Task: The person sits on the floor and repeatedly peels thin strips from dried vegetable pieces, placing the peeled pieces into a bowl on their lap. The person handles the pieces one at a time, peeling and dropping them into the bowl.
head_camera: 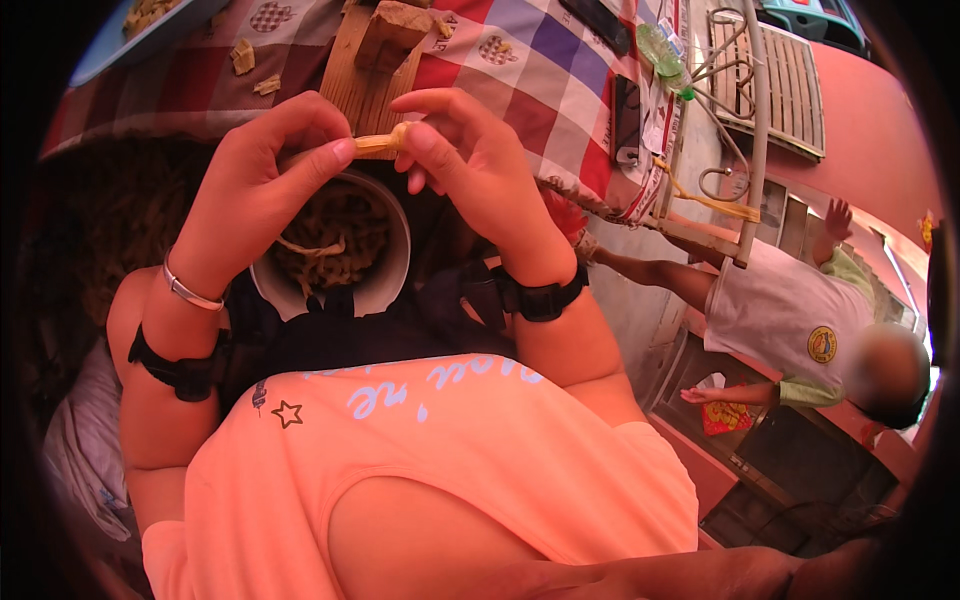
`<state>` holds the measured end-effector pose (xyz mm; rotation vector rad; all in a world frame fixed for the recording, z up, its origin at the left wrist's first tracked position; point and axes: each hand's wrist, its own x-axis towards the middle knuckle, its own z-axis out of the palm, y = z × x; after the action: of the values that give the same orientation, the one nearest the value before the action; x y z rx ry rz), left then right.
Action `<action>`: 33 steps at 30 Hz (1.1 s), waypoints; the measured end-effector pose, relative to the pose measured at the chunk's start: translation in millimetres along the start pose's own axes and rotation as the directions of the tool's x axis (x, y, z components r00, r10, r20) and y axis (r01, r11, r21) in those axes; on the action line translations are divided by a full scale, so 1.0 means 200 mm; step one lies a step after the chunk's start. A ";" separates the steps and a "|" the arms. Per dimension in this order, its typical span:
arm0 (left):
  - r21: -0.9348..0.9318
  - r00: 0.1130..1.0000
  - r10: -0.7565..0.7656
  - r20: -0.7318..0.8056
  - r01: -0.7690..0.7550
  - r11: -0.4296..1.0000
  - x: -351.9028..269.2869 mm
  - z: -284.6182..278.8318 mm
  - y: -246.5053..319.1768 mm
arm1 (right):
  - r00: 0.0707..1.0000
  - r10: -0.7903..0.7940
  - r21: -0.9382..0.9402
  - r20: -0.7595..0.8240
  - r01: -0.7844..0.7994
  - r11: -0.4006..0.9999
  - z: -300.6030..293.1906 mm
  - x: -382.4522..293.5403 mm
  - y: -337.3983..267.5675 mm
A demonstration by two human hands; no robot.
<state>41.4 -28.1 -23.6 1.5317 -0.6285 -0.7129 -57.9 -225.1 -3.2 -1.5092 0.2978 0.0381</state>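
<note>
A short pale yellow strip (pixel 375 144) with a knot-like lump at its right end spans the gap between my two hands. My left hand (pixel 274 169) pinches its left end between thumb and forefinger. At the lump, my right hand (pixel 469 161) grips it with thumb and fingers, the forefinger raised. Below the hands, a white bucket (pixel 399 225) stands between my legs with many pale twisted strips (pixel 330 232) in it. Just beyond the hands lies a wooden board (pixel 349 82), and a rough wooden block (pixel 394 34) sits on it.
A checked cloth (pixel 480 82) covers the table, with loose yellowish pieces (pixel 242 57) on it. A blue tray (pixel 112 41) stands far left. On the right are a phone (pixel 626 120), a plastic bottle (pixel 664 56) and a metal frame (pixel 757 135). Another person (pixel 787 307) stands beyond it.
</note>
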 end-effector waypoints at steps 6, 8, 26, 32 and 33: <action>0.097 0.997 -0.030 -0.077 0.038 0.995 0.08 -0.03 -0.06 | 0.981 -0.123 -0.270 -0.148 0.080 0.959 -0.02 0.11 0.11; 0.146 0.985 0.073 -0.156 -0.050 0.988 0.13 -0.03 -0.15 | 0.963 -0.133 -0.249 -0.236 0.073 0.966 -0.01 0.15 0.14; -0.252 0.994 0.060 -0.090 -0.081 0.964 -0.06 0.22 0.04 | 0.979 -0.199 0.337 -0.050 0.204 0.919 0.17 -0.06 0.17; 0.139 0.995 0.096 -0.019 -0.092 0.986 -0.11 0.08 0.09 | 0.917 -0.281 0.670 0.282 0.020 0.742 -0.34 0.02 0.10; 0.177 0.980 0.181 -0.082 -0.165 0.970 -0.10 0.06 0.08 | 0.948 -0.182 0.430 0.262 0.054 0.901 -0.26 -0.02 0.03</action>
<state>19.7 -21.7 -5.7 1.6339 -0.7544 -0.4582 -72.0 -275.4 -10.3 -1.0695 -0.0335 0.0963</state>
